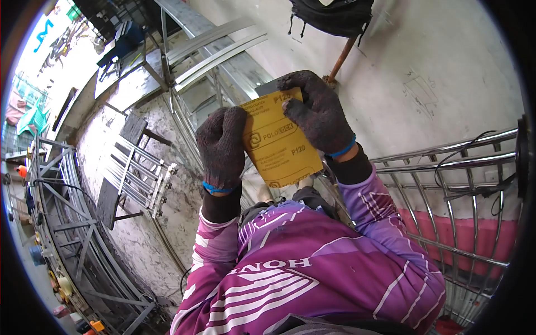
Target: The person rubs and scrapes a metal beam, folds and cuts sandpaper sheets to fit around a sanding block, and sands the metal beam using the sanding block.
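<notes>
A sheet of sandpaper (pixel 282 148), its yellow-brown backing printed P120, is stretched between my two gloved hands in front of my chest. My left hand (pixel 221 146), in a dark knit glove with a blue cuff edge, is closed on the sheet's left edge. Along the upper right edge, my right hand (pixel 322 111) pinches it with the thumb on the printed face. A dark grey strip shows behind the sheet's top; I cannot tell whether it is the folded abrasive side.
A shiny metal tube railing (pixel 452 162) stands at my right by the wall. Left, a metal grille (pixel 137 173) rests on a low bench, beside a rack of long metal bars (pixel 84 223). Flat metal profiles (pixel 220 53) lie ahead. A black bag (pixel 333 17) hangs above.
</notes>
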`<state>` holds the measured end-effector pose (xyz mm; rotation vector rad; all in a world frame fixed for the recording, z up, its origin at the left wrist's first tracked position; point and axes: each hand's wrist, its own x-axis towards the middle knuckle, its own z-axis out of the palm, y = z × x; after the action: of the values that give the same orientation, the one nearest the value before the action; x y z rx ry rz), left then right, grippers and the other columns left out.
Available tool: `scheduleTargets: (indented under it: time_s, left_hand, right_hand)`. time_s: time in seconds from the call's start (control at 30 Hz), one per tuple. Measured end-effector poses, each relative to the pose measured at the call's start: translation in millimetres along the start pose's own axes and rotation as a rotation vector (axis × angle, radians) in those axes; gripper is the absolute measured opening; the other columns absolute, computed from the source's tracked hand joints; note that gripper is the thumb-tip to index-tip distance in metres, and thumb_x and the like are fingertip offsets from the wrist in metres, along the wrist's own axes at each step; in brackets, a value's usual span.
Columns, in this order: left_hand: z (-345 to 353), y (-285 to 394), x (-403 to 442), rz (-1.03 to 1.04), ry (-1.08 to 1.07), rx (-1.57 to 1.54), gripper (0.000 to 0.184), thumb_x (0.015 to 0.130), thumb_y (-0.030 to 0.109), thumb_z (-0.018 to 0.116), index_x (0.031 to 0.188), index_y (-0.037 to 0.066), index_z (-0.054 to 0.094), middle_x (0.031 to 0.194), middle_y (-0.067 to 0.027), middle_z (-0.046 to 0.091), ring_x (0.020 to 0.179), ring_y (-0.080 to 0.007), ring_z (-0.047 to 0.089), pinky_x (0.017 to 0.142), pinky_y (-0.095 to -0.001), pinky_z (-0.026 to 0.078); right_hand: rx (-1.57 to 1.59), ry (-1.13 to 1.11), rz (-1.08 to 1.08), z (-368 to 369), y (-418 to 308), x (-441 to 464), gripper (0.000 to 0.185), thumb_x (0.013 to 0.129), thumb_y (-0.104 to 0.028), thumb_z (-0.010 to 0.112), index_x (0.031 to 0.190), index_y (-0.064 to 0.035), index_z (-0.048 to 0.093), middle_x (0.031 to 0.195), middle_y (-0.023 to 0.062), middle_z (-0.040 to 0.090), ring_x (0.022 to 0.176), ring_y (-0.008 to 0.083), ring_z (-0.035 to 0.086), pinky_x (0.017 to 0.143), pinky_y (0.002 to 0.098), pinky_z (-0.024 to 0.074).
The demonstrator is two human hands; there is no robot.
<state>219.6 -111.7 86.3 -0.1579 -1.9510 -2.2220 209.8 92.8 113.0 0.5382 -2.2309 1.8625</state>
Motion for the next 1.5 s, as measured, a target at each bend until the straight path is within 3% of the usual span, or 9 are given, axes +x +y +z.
scheduleTargets:
  time_s: [0.5, 0.57, 0.7, 0.83, 0.9, 1.13, 1.2, 1.3, 1.5]
  left_hand:
    - [-1.3, 12.3, -12.0, -0.174, -0.170, -0.072, 0.025, 0.102, 0.023, 0.064, 0.100, 0.000, 0.072, 0.076, 0.0013, 0.064, 0.061, -0.0048, 0.050, 0.055, -0.0236, 0.037]
    - [0.5, 2.8, -14.8, -0.077, -0.145, 0.026, 0.025, 0.102, 0.017, 0.064, 0.097, -0.005, 0.072, 0.082, -0.0078, 0.072, 0.076, -0.0097, 0.062, 0.068, -0.0291, 0.049]
    - [1.1, 4.3, -13.5, -0.030, -0.142, 0.116, 0.024, 0.102, 0.017, 0.064, 0.103, -0.006, 0.072, 0.086, -0.0115, 0.074, 0.079, -0.0120, 0.065, 0.070, -0.0311, 0.051]
    - [-3.0, -3.0, -17.0, -0.131, -0.232, -0.054, 0.024, 0.103, 0.018, 0.064, 0.104, -0.005, 0.072, 0.086, -0.0117, 0.074, 0.080, -0.0127, 0.066, 0.073, -0.0308, 0.052]
    - [-0.6, -0.3, -17.8, -0.040, -0.180, 0.111, 0.028, 0.104, 0.023, 0.063, 0.108, -0.003, 0.072, 0.085, -0.0022, 0.069, 0.075, -0.0067, 0.059, 0.063, -0.0247, 0.046]
    - [-1.7, 2.1, -20.6, -0.008, -0.247, 0.165, 0.027, 0.104, 0.022, 0.062, 0.105, -0.004, 0.070, 0.084, -0.0027, 0.069, 0.074, -0.0081, 0.059, 0.064, -0.0263, 0.047]
    - [-2.1, 5.9, -21.6, -0.063, -0.216, 0.250, 0.025, 0.104, 0.019, 0.062, 0.106, -0.005, 0.070, 0.087, -0.0112, 0.072, 0.080, -0.0133, 0.064, 0.073, -0.0313, 0.051]
    - [-4.0, 3.2, -19.5, -0.151, -0.309, 0.012, 0.027, 0.104, 0.022, 0.061, 0.103, -0.004, 0.069, 0.083, -0.0026, 0.068, 0.073, -0.0087, 0.059, 0.065, -0.0271, 0.047]
    - [-3.4, -6.2, -21.1, -0.075, -0.291, 0.160, 0.028, 0.104, 0.023, 0.062, 0.106, -0.004, 0.069, 0.087, -0.0028, 0.070, 0.074, -0.0083, 0.060, 0.066, -0.0261, 0.048]
  right_hand:
    - [-0.071, 0.122, -0.022, -6.5, -3.6, 4.7, 0.031, 0.095, 0.001, 0.065, 0.125, -0.0020, 0.061, 0.116, 0.0091, 0.070, 0.105, 0.0167, 0.068, 0.092, 0.0322, 0.0551]
    - [-0.051, 0.121, -0.017, -5.7, -3.7, 4.6, 0.030, 0.095, 0.001, 0.065, 0.124, -0.0019, 0.061, 0.117, 0.0089, 0.070, 0.106, 0.0167, 0.068, 0.092, 0.0324, 0.0551]
    - [-0.022, 0.132, -0.037, -4.0, -6.8, 5.7, 0.029, 0.095, 0.002, 0.064, 0.123, -0.0015, 0.061, 0.116, 0.0086, 0.070, 0.107, 0.0166, 0.068, 0.092, 0.0322, 0.0553]
    - [-0.080, 0.151, -0.049, -6.0, -7.0, 6.7, 0.029, 0.095, 0.003, 0.063, 0.124, -0.0012, 0.061, 0.116, 0.0083, 0.069, 0.107, 0.0162, 0.067, 0.092, 0.0316, 0.0552]
    - [0.023, 0.174, 0.000, -3.4, -5.2, 6.5, 0.029, 0.095, 0.003, 0.063, 0.123, -0.0009, 0.061, 0.116, 0.0081, 0.069, 0.106, 0.0158, 0.067, 0.092, 0.0312, 0.0553]
    - [-0.006, 0.217, -0.009, -6.0, -1.7, 10.0, 0.027, 0.094, 0.001, 0.065, 0.121, -0.0009, 0.062, 0.117, 0.0078, 0.069, 0.105, 0.0156, 0.068, 0.090, 0.0307, 0.0556]
    - [0.015, 0.239, -0.018, -4.3, -1.8, 10.7, 0.026, 0.094, 0.001, 0.065, 0.120, -0.0012, 0.063, 0.115, 0.0074, 0.069, 0.103, 0.0149, 0.068, 0.088, 0.0302, 0.0558]
    - [-0.068, 0.278, -0.034, -4.6, 0.4, 12.6, 0.026, 0.094, 0.001, 0.066, 0.120, -0.0017, 0.063, 0.112, 0.0069, 0.070, 0.099, 0.0138, 0.067, 0.087, 0.0297, 0.0559]
    - [-0.050, 0.298, -0.023, -7.9, -0.5, 12.1, 0.027, 0.094, 0.000, 0.067, 0.121, -0.0024, 0.064, 0.110, 0.0048, 0.069, 0.095, 0.0122, 0.065, 0.085, 0.0292, 0.0557]
